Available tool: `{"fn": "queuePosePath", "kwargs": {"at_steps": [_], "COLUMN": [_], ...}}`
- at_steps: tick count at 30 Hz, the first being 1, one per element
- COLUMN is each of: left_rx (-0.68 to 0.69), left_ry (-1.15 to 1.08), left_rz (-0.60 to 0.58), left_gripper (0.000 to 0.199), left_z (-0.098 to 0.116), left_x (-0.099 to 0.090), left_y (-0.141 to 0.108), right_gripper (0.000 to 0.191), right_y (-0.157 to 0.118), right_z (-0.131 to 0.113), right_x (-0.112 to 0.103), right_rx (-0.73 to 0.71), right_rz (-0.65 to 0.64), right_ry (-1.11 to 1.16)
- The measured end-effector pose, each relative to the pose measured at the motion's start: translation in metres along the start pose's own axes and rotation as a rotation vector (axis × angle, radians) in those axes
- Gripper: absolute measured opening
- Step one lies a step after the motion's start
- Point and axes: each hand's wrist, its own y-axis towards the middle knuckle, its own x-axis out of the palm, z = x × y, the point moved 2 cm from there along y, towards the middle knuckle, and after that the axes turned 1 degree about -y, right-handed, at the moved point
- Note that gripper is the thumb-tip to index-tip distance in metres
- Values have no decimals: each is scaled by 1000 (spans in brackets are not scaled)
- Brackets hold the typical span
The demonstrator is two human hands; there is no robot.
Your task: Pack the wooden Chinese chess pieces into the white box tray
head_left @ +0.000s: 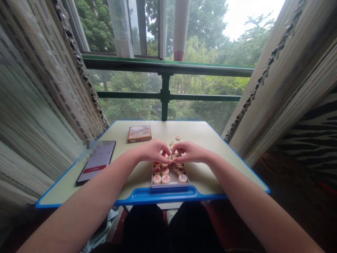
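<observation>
Over the back part of a shallow open box (172,185), my left hand (155,150) and my right hand (192,151) meet with curled fingers. Their fingertips pinch a round wooden xiangqi piece (171,157) with a black character, one hand at each side. Along the box's left side stand two columns of pieces with red characters, among them a red piece (165,179) at the front. On the right is a column with black characters, ending in a black piece (182,178) nearest me. My fingers partly hide the back rows.
Beyond my hands lie a few loose pieces (178,138) on the blue-edged table (210,140). A brown printed box lid (139,134) sits at the back left. A phone (97,163) showing a timer rests by the left edge. Curtains and a railed window surround the table.
</observation>
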Motion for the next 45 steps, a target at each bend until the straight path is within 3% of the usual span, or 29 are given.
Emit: {"fn": "queuePosePath", "kwargs": {"at_steps": [8,19,31,39,45], "left_rx": [17,64,122,46,-6], "left_ry": [45,93,131,38,14], "left_rz": [1,5,6,32,9], "left_gripper": [26,24,22,25,25], "left_z": [4,9,12,5,7], "left_x": [1,4,5,3,-5], "left_y": [-1,0,-2,-1,-4], "right_gripper": [30,25,26,28,23], "right_y": [-5,-1,-1,-2,-4], "right_z": [-3,-3,-6,-7,-12], "right_x": [-10,2,4,1,4], "right_rx": [-4,18,-2,-16,-24], "right_rz": [25,-32,3,79,48], "right_ry": [34,-78,-174,-231,-245]}}
